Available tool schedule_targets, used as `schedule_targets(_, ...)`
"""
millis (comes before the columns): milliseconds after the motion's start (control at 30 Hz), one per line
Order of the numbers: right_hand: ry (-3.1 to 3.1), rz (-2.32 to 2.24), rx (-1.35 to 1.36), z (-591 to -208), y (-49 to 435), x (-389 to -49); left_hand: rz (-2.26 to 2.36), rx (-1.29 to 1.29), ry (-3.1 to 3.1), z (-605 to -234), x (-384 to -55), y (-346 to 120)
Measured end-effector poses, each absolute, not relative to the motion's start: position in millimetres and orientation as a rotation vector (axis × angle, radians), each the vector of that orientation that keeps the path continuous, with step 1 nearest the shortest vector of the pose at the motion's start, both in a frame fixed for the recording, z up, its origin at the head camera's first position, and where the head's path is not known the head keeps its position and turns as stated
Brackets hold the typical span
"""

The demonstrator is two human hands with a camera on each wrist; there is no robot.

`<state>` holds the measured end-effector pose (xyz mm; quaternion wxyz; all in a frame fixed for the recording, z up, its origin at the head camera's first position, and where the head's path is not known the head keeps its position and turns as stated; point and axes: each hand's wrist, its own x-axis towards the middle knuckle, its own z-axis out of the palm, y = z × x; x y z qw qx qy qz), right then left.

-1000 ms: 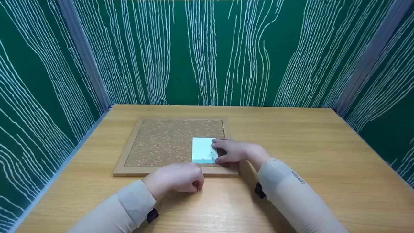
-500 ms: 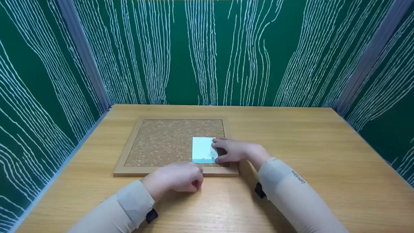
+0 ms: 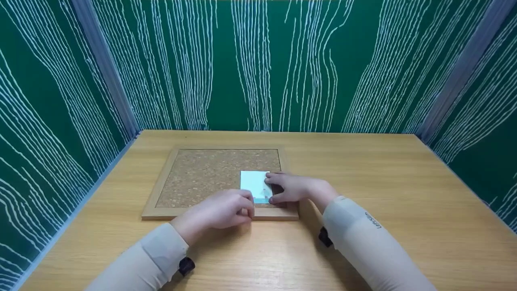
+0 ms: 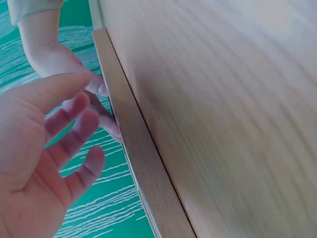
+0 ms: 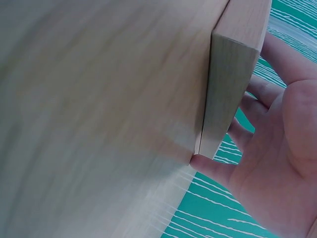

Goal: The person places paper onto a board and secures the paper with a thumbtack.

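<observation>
A white sheet of paper with a pale blue lower band [image 3: 253, 184] lies on the right part of a wood-framed cork board [image 3: 198, 173]. My right hand [image 3: 293, 188] rests on its right edge, thumb at the lower corner and fingertips higher up. In the right wrist view, the spread fingers reach over the frame's side [image 5: 228, 79], the little finger down at the table. My left hand [image 3: 226, 208] hovers at the board's front edge, overlapping the paper's lower left corner. Its fingers [image 4: 74, 139] are bent, the thumb near them; I cannot tell whether the fingertips hold something small.
The wooden table [image 3: 355, 169] extends to the right of the board and in front of it. Green walls with white wavy lines [image 3: 258, 64] enclose it at the back and both sides. Dark wrist devices [image 3: 186, 266] sit on both sleeves.
My left hand has risen from the table in front of the board up to the paper's lower left corner, its fingers turning toward the paper. The right hand has stayed put.
</observation>
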<state>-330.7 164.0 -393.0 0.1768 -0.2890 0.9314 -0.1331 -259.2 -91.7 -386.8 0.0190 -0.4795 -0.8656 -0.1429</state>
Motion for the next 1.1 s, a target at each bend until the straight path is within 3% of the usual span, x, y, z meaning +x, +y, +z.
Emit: schedule_targets(1100, 2.651, -0.386, -0.71, -395.7, 162.0, -330.9, -1.226, -1.161, -2.401, -367.7, -274.6, -124.3)
